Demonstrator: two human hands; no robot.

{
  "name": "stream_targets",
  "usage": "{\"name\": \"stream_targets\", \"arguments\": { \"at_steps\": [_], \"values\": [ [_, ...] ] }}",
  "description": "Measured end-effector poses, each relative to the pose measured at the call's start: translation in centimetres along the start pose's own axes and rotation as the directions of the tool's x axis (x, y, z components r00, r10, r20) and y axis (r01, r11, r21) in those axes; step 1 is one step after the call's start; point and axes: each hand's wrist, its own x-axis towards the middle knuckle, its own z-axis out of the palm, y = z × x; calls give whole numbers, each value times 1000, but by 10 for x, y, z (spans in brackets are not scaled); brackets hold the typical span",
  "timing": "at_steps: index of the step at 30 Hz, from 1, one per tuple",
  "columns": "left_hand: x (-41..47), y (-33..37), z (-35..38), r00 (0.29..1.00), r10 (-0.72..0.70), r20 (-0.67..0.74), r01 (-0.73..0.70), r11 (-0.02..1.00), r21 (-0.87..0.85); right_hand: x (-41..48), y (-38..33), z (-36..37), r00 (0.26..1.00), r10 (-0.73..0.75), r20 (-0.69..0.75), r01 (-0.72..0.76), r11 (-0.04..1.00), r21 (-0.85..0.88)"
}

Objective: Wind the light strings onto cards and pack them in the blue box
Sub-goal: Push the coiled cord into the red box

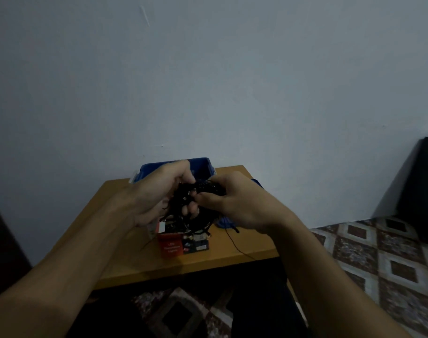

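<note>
Holding: your left hand [159, 191] is curled round a black tangle of string [183, 198]; your right hand [234, 203] pinches a tighter, bar-shaped part of the same string between thumb and fingers; both grips are narrow and full, and the hands almost meet
String: it is up in the air between your hands, above the middle of the table [244, 250]; loops hang down under your left hand; a loose strand [234, 245] runs over the table's front edge
Card: the light is too dim to tell whether a card sits inside the tight part at your right hand; I cannot say that winding has begun
Blue box: the blue box [203, 167] stands at the back of the table against the wall, partly behind your hands; what is inside it is hidden
Carton: a red and black carton [183, 245] lies on the table under the hanging loops
Done: judging from this, little; most of the string is a loose bunch, and no wound card shows anywhere
Left: you probably have this string to untangle and wind, then to pack; whether other strings wait I cannot tell
</note>
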Motion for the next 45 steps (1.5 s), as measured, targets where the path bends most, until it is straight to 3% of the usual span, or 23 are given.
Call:
{"name": "stream_targets", "arguments": {
  "at_steps": [2,5,10,13,21,24,29,32,35,38,40,43,45],
  "values": [
    [2,-4,-9,997,60,-44,-61,998,-29,14,-3,2,1000,-6,-3,6,998,-60],
    [9,-10,-22,974,186,-126,-177,981,78,36,-8,4,1000,-3,-20,-1,981,-195],
    [28,-20,-47,938,244,-247,-201,962,186,71,-12,6,1000,-14,-10,11,960,-278],
    [38,-23,-64,931,266,-250,-181,930,319,88,-10,7,1000,-10,-5,8,947,-321],
    [50,-36,-87,959,209,-193,-99,881,462,109,10,10,997,35,62,-5,899,-439],
    [58,-48,-85,949,218,-230,-96,890,446,113,22,17,995,58,77,-10,857,-515],
    [71,-77,-79,966,152,-208,-71,933,352,114,48,28,991,71,111,-6,865,-502],
    [80,-97,-72,957,156,-244,-49,917,395,111,64,32,983,103,149,-12,857,-516],
    [86,-114,-66,944,199,-264,-18,829,559,110,78,38,968,157,196,-20,824,-566],
    [86,-126,-59,907,344,-244,-6,588,809,111,88,47,956,183,231,9,764,-645],
    [84,-129,-58,913,357,-196,-1,482,876,111,93,53,946,190,261,36,742,-670],
    [84,-131,-57,921,342,-189,8,468,884,110,95,60,943,188,276,66,706,-706],
    [83,-132,-58,903,372,-217,-17,536,844,110,94,59,942,187,279,57,731,-680]
  ]
}}
